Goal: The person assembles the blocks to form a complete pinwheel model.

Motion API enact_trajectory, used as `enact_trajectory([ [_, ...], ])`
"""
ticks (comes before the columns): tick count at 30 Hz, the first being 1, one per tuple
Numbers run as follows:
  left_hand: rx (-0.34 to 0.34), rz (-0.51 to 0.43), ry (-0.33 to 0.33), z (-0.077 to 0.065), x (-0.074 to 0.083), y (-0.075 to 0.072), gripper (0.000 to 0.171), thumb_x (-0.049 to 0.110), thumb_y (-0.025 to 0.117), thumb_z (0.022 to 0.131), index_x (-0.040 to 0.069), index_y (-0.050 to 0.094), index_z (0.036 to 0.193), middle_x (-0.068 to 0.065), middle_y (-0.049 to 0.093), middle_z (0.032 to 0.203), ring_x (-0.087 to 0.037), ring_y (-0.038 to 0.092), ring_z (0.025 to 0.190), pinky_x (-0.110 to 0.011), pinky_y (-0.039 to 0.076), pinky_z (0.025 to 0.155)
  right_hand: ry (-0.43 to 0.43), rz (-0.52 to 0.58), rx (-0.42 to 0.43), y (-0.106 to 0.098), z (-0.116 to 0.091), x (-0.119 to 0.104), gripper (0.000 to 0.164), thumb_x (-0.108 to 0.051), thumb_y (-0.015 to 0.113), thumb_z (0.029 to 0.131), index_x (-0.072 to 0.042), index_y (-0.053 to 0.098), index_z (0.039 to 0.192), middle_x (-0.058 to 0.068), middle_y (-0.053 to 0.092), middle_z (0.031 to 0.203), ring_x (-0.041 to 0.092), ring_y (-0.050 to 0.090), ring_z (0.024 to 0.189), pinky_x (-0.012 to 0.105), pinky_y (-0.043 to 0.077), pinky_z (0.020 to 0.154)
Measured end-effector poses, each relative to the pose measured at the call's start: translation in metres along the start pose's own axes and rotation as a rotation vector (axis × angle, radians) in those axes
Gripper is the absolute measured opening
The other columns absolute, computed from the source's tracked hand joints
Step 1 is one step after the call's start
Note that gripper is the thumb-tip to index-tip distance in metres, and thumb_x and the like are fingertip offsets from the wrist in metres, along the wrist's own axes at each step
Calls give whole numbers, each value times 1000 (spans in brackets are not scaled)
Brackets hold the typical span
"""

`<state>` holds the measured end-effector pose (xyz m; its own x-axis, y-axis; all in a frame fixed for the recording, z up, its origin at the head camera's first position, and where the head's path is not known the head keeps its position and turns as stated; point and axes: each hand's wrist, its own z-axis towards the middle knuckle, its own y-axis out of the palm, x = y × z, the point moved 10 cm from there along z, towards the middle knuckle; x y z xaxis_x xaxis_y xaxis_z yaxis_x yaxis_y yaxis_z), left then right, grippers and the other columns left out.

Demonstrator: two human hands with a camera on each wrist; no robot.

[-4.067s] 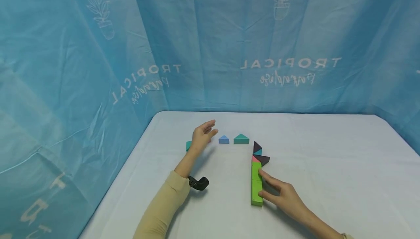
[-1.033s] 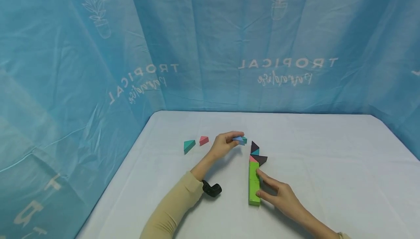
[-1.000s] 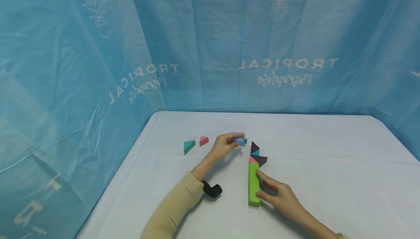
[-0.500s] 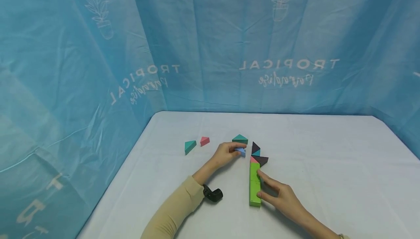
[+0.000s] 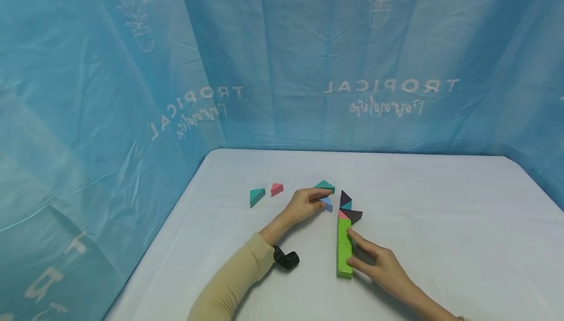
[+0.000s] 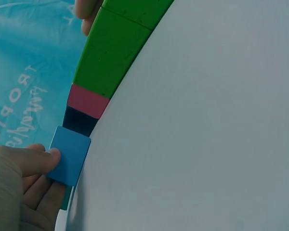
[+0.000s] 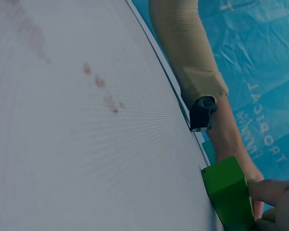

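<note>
My left hand [image 5: 304,204] pinches a light blue triangular block [image 5: 326,203] between thumb and fingers, just in front of a teal triangular block [image 5: 325,184]. In the left wrist view the thumb lies on the face of this blue block [image 6: 70,156]. My right hand [image 5: 383,264] rests index fingertip and thumb against the right side of two green blocks [image 5: 344,250], set end to end. Beyond them a pink triangle [image 5: 342,215] and a dark triangle [image 5: 354,216] meet. A second dark triangle [image 5: 345,198] with a blue one [image 5: 346,205] stands farther back.
On the left of the white table [image 5: 440,242] lie another teal triangular block [image 5: 257,196] and a pink one [image 5: 276,190]. A black device [image 5: 286,259] is strapped at the left wrist. Blue printed curtains [image 5: 352,57] hang behind and to the left.
The left hand took the light blue block from left of the teal block, carried it right, then brought it down nearer to me. The right hand stays at the green blocks.
</note>
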<state>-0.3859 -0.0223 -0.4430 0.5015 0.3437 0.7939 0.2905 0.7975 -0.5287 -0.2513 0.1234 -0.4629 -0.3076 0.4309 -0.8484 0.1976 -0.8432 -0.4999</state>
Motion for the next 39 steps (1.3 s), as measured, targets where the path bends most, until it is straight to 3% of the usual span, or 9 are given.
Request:
enact_trajectory([
  [4,18,56,-41,-1,-7,-5,27,3,67,87,5,68,113,-5,67,111,-14,62,103,-20,49,88,4,0,2,0,1,0,67,-40,69,84,-16,44,142,-7,39,143,17,38,129,33,37,103],
  [11,28,63,0,6,-5,1,24,2,67,87,4,69,110,-6,68,106,-15,64,98,-19,50,84,-19,12,13,-2,-1,-5,65,-37,69,85,-15,45,141,-3,40,144,20,40,129,25,37,101],
  [16,32,67,-6,12,-4,5,23,2,66,87,6,70,110,-5,68,106,-10,63,95,-17,50,82,-33,33,9,-1,0,-6,64,-35,69,86,-14,45,141,-2,40,144,21,39,130,21,35,101],
  [24,28,48,-4,14,-4,11,25,1,65,88,6,69,112,-5,67,109,-14,63,98,-17,50,83,-16,1,10,0,-2,-5,64,-37,68,86,-16,44,142,-4,41,143,20,39,129,35,38,103],
  [33,56,50,26,17,-4,15,30,0,66,87,3,66,116,-7,66,113,-15,63,100,-16,49,85,-35,10,12,-1,-2,-6,64,-37,68,85,-15,45,141,-3,41,143,20,39,129,26,36,102],
  [39,68,26,14,18,-4,16,30,0,67,85,2,65,116,-9,65,114,-16,63,99,-16,49,85,-27,-6,10,-1,-2,-4,64,-38,67,86,-15,44,142,-3,40,144,21,39,130,37,37,104],
])
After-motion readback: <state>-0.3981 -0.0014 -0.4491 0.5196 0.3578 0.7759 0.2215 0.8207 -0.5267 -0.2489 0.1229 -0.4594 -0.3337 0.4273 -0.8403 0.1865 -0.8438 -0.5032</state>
